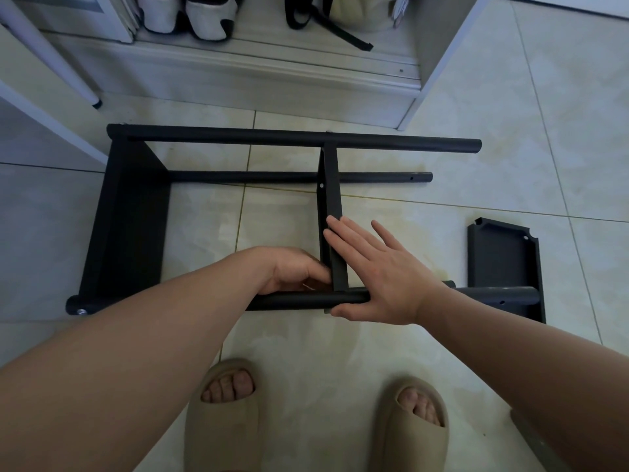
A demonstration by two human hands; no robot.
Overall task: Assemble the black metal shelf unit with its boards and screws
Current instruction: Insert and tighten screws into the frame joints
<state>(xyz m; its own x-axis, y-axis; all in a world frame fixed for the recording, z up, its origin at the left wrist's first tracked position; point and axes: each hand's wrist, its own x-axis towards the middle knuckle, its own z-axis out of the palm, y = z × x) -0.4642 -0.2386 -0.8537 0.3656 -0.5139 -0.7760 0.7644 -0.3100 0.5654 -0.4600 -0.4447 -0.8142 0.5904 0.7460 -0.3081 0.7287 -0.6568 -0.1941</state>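
Checker: Slippage is the risk. The middle board is steadied only by the right hand, whose fingers are straight, spread and laid flat on its face.
Fitter: And the left hand?
Checker: Its fingers are curled just left of the board's near corner; whether a screw is pinched cannot be told.
Fitter: So if pressure is eased, the board could be shifted off the hole in the near tube, and a screw could be cross-threaded or dropped.
Checker: Agreed. The shelf unit is laid on its side on the floor, under both hands.
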